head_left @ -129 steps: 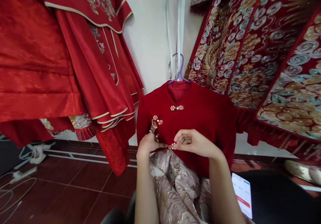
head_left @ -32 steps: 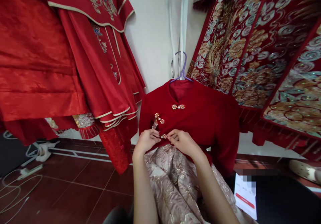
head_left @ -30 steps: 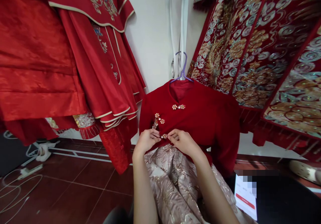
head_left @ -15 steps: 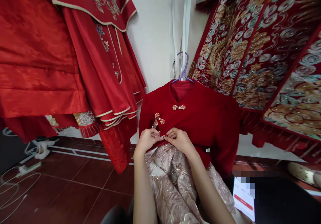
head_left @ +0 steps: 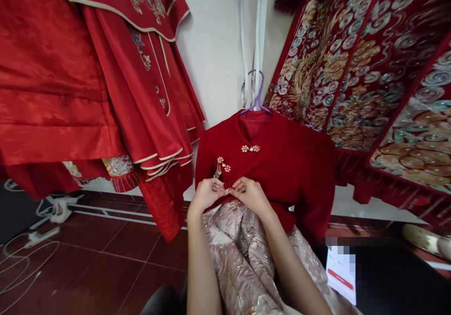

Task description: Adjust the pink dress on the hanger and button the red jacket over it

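A red velvet jacket hangs on a purple hanger in front of me. Its collar is joined by a gold-and-pearl flower clasp, and a second beaded clasp sits lower on the left side. Close to the hem, my left hand pinches one side of a small pearl fastener. From the other side my right hand pinches the same fastener, fingertips nearly meeting. Fingers partly hide it. Below the jacket spreads a pale, metallic-patterned brocade skirt, under my forearms.
Red garments hang at the left, and a heavily embroidered red garment hangs at the right. White cables lie on the tiled floor. At lower right a lit phone rests on a dark surface; a beige clog is beyond.
The view has shifted slightly. Both hands stay pinched at the same fastener, with only a small adjustment of the fingers.
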{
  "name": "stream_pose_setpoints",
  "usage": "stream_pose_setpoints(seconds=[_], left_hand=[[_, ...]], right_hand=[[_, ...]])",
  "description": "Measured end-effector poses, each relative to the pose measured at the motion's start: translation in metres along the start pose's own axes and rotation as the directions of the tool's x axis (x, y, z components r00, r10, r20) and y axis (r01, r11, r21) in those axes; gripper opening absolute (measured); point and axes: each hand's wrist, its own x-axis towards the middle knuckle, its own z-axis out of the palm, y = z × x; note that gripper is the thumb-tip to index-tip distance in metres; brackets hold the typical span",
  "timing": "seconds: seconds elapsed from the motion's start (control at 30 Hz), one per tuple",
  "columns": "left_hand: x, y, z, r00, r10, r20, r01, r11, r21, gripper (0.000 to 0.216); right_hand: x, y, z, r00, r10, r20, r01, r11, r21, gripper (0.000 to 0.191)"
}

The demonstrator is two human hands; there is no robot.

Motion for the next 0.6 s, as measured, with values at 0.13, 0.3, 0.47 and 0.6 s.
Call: stream_pose_setpoints(seconds=[0.13,0.3,0.47,0.6], left_hand=[[-0.001,0.0,0.0,1.0,0.002,-0.006,-0.002,1.0,0.01,0.027],[0.001,-0.001,0.001,1.0,0.006,0.004,-0.006,0.999,-0.035,0.025],[-0.002,0.003,-0.001,0.999,-0.039,0.031,0.042,0.995,-0.09,0.031],[-0.006,0.011,-0.003,1.0,-0.028,0.015,0.03,0.985,-0.171,0.045]], right_hand=[[0.0,0.0,0.0,1.0,-0.016,0.0,0.016,1.0,0.0,0.011],[0.0,0.001,0.001,1.0,-0.02,0.011,0.019,1.0,0.02,0.011],[0.001,0.001,0.0,0.999,-0.009,0.031,0.007,0.998,0.064,0.012],[-0.006,-0.006,-0.025,0.987,-0.01,0.157,-0.02,0.982,0.19,0.02]])
